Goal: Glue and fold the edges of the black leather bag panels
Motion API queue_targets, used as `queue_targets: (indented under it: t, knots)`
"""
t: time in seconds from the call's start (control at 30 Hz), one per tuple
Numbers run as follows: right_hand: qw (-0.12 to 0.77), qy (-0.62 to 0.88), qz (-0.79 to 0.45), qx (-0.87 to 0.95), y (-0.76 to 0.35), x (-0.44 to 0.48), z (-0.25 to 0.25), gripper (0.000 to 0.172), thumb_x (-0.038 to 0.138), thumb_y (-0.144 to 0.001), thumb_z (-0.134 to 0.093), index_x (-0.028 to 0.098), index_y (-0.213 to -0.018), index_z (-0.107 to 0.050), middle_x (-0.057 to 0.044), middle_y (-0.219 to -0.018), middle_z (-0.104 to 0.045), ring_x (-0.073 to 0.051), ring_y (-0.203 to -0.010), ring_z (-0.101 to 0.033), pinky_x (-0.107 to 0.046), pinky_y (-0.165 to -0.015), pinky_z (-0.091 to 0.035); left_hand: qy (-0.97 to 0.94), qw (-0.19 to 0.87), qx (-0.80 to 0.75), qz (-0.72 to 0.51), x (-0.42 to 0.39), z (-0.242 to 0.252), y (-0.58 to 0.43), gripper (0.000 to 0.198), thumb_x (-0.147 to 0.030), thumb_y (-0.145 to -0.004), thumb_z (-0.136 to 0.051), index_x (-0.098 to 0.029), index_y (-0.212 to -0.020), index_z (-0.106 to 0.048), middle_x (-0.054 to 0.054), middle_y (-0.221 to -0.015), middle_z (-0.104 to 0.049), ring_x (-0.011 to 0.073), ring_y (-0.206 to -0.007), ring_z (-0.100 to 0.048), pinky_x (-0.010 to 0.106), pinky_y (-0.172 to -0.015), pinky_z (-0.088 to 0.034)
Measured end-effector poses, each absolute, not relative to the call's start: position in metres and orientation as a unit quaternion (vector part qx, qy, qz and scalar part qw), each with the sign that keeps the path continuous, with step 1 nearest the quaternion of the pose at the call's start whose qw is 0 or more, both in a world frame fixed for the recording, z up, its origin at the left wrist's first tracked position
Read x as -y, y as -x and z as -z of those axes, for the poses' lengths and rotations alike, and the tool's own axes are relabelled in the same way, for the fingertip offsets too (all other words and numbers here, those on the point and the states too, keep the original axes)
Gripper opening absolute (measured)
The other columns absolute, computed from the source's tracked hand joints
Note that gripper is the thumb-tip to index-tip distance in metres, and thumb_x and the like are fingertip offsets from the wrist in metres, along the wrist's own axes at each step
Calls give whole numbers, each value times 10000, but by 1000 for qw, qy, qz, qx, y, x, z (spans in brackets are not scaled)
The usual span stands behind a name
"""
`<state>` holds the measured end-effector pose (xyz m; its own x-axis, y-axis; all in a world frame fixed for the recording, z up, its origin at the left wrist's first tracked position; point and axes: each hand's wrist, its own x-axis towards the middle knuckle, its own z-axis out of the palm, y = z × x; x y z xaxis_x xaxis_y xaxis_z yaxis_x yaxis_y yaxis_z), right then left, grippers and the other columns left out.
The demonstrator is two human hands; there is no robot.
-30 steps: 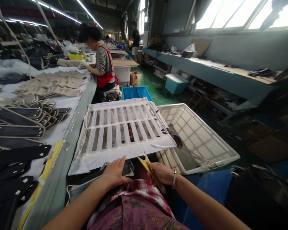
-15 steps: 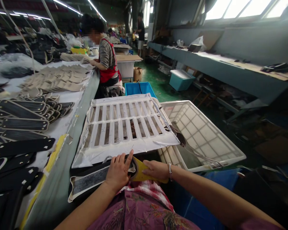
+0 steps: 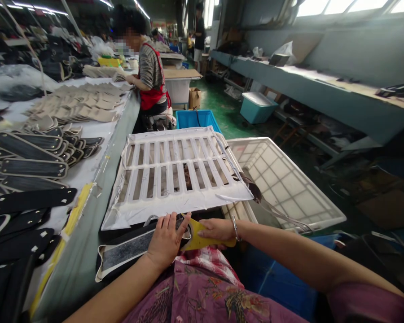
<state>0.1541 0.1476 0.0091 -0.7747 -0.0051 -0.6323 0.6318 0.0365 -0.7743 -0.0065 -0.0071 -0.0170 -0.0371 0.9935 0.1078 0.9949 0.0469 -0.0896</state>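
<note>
My left hand (image 3: pixel 166 240) lies flat, fingers together and stretched, on a long dark strap piece with a pale edge (image 3: pixel 128 255) that rests across my lap. My right hand (image 3: pixel 215 229) grips a yellow snipping tool (image 3: pixel 197 237) whose tip meets the end of the strap next to my left fingers. Just beyond both hands a white slatted sheet with cut-out slots (image 3: pixel 175 172) lies over a crate.
A long worktable (image 3: pixel 97 148) on the left carries rows of black straps (image 3: pixel 30 168) and beige pieces (image 3: pixel 84 105). A white plastic crate (image 3: pixel 289 179) stands to the right, a blue bin (image 3: pixel 195 120) further back. A seated person in a red apron (image 3: pixel 150 80) works ahead.
My right hand has turned the yellow tool from upright to flat and brought it against the strap end. My left hand has slid forward onto the strap. The camera has tilted down slightly.
</note>
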Motion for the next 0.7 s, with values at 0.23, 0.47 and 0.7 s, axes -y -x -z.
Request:
queue_targets:
  t: [0.23, 0.47, 0.7]
  knots:
    - [271, -213, 673, -654, -152, -155, -8, 208, 401, -892, -401, 196, -890, -363, 47, -507, -502, -103, -344, -452, -185, -281, -370, 678, -197, 707, 43, -11, -4, 32, 1042, -350, -606, -640, -121, -1457, -84, 123, -1177, -510, 256, -1037, -489, 359, -942, -384]
    - [271, -199, 665, -667, -149, -160, -10, 203, 382, -884, -412, 181, -850, -409, 18, -534, -523, -98, -315, -430, -184, -265, -334, 695, -60, 716, 37, -5, 6, 19, 900, -286, -684, -597, -240, -1455, -136, 119, -1161, -455, 273, -1018, -463, 394, -924, -362]
    - [220, -250, 681, -652, -157, -147, -3, 247, 442, -858, -435, 201, -889, -391, 36, -515, -505, -97, -326, -434, -178, -273, -337, 691, -12, 719, 67, 1, 13, 16, 920, -176, -664, -580, -246, -1455, -118, 132, -1213, -406, 288, -1079, -423, 408, -976, -321]
